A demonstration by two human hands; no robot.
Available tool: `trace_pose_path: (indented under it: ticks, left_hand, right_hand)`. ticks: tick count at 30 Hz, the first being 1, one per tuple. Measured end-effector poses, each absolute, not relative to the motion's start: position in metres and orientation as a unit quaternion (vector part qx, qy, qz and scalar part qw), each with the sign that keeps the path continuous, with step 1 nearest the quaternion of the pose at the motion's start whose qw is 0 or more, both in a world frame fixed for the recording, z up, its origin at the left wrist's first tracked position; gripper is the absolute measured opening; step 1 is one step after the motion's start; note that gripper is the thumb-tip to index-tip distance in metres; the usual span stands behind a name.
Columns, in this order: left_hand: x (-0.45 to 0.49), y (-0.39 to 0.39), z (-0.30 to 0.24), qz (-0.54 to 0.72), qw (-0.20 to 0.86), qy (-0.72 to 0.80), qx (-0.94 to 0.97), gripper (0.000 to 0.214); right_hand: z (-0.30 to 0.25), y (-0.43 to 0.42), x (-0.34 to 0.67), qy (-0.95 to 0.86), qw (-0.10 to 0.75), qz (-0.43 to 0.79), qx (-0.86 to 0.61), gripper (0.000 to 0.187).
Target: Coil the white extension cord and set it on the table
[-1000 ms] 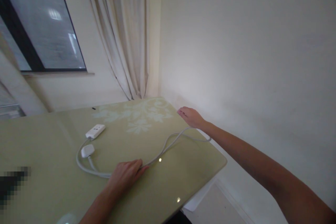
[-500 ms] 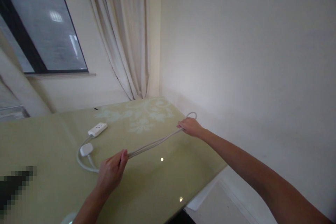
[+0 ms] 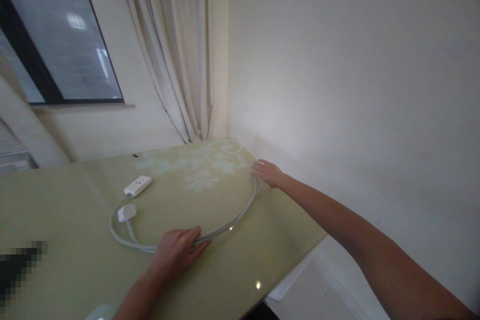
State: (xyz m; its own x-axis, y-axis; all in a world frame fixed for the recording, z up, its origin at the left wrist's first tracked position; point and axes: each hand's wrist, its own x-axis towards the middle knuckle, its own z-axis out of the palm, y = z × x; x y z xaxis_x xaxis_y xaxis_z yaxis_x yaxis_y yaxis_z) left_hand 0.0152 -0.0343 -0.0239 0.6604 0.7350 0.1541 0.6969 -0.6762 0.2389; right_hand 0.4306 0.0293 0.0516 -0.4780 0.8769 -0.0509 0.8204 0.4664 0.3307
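A white power cord (image 3: pixel 240 215) lies in a curve on the pale green glass table (image 3: pixel 75 270). Its socket block (image 3: pixel 137 185) and white plug (image 3: pixel 126 212) rest at the left. My left hand (image 3: pixel 179 251) lies flat on the cord near the front, fingers stretched out. My right hand (image 3: pixel 267 172) presses flat on the far bend of the cord at the table's right edge, fingers spread.
A cream curtain (image 3: pixel 180 45) hangs in the corner behind the table. A dark window (image 3: pixel 56 45) is at the left. A white wall runs along the right. A blurred dark patch (image 3: pixel 20 265) sits at the table's left front.
The cord was lifted taut between both closed hands half a second ago. Now it lies on the table in a curve, with both hands flat on it.
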Motion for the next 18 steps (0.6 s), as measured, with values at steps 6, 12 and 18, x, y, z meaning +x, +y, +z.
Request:
trace_pose_path:
  ticks: [6,12,18]
  left_hand:
    - [0.064,-0.052,-0.015,0.121,0.098,0.349,0.924,0.033]
    - [0.02,-0.02,-0.006,0.218,0.02,0.433,0.875,0.031]
    - [-0.06,0.016,-0.018,0.263,-0.063,0.686,0.675,0.058]
  right_hand:
    - [0.065,0.014,0.33,0.857,-0.048,0.021,0.513,0.049]
    - [0.021,-0.042,0.227,0.865,-0.149,-0.184,0.442,0.053]
    - [-0.005,-0.059,0.221,0.918,-0.099,-0.128,0.361,0.038]
